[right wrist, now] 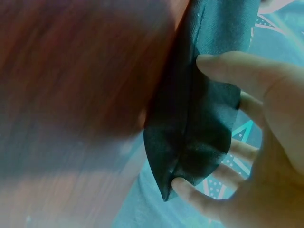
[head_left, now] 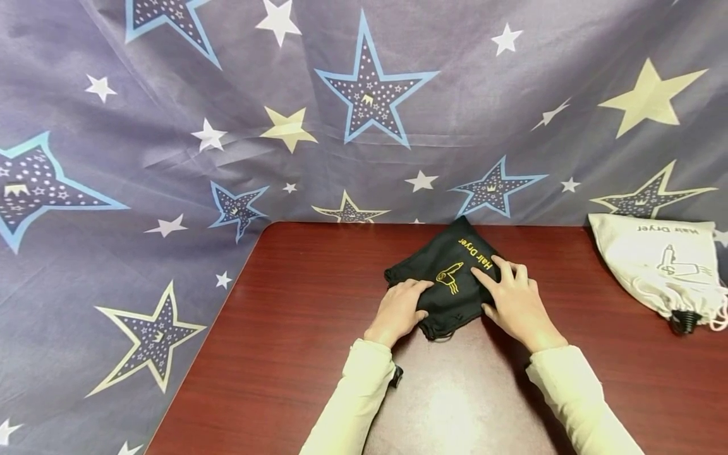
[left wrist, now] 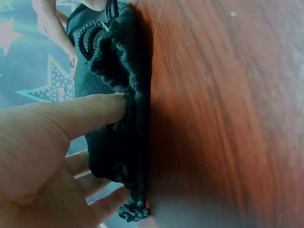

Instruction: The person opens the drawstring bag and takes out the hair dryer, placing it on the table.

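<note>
A black drawstring pouch [head_left: 435,256] with yellow "Hair Dryer" lettering and a hair dryer drawing lies at a slant near the table's far edge. My left hand [head_left: 398,309] holds its gathered mouth side, thumb at the drawstring hem and fingers over the top. On the opposite side, my right hand [head_left: 517,306] grips the seamed edge, with the thumb on the side and fingers spread across the upper face. In the left wrist view, the ruffled opening [left wrist: 111,66] and loose black cord loops show beside the thumb. The pouch looks bulky; its contents are hidden.
A white drawstring pouch [head_left: 654,262], also marked "Hair Dryer", lies at the right, a black ribbed piece [head_left: 685,321] sticking out of its mouth. The dark red table [head_left: 273,328] ends at a star-patterned cloth [head_left: 364,170] behind and to the left.
</note>
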`<state>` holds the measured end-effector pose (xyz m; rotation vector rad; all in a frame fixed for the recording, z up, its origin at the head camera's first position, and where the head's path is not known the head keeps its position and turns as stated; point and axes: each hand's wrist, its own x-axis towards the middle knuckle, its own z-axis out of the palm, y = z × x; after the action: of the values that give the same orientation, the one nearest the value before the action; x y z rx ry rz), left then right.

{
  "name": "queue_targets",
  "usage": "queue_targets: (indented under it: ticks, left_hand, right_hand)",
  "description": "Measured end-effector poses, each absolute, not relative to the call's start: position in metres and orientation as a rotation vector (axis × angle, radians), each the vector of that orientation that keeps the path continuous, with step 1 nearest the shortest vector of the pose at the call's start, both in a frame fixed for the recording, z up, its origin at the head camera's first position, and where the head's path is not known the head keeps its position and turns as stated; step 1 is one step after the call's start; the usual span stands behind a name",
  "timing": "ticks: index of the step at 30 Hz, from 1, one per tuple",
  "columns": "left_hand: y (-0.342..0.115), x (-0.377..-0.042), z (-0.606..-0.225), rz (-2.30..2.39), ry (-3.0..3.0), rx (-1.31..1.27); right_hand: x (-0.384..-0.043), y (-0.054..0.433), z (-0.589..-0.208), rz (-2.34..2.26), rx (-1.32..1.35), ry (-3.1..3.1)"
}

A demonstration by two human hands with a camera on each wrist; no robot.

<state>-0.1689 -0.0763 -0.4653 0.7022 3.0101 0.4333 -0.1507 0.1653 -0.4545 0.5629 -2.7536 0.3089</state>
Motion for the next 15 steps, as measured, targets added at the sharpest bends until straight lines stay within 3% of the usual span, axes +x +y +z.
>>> queue_targets:
  ticks: [15]
  left_hand:
    - [-0.076, -0.179, -0.462, 0.437, 2.92, 0.649]
  right_hand:
    - [-0.143, 0.162, -0.459, 0.313, 0.488, -2.66]
